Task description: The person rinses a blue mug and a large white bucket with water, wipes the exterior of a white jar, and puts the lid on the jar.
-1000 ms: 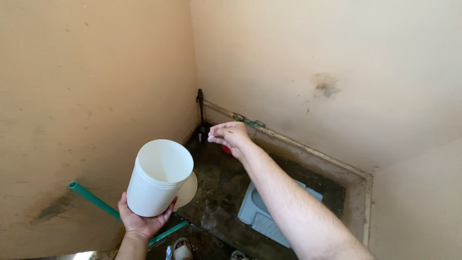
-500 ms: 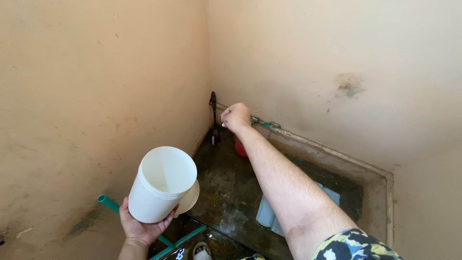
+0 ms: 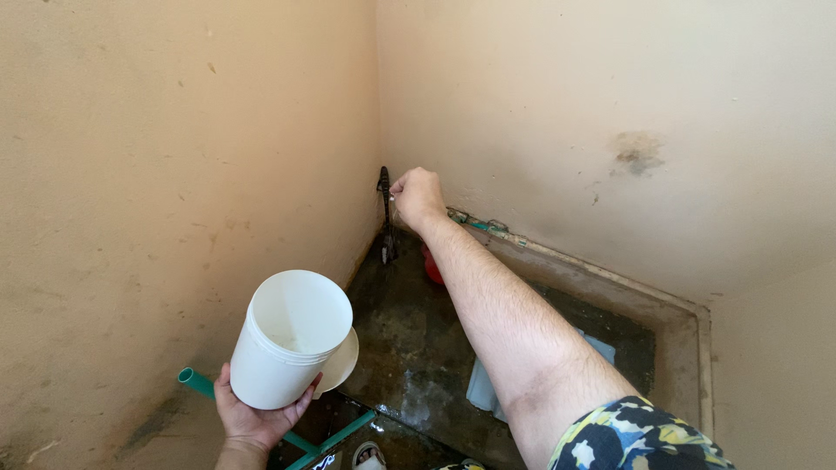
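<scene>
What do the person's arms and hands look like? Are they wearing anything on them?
Both hands are bare, with no gloves, rings or watch that I can see. The right hand sits at the end of a long bare arm, and a short sleeve with a blue, yellow and white pattern covers the upper part. The left hand shows only to the wrist, so any sleeve there is out of view.

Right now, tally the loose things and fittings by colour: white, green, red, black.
White: 2, the tub in the left hand and the lid behind it.
Green: 2, the pipe low by the left wall and the pipe along the back wall.
Red: 1, the container on the floor.
Black: 1, the brush handle at the right hand.
Total: 6.
</scene>
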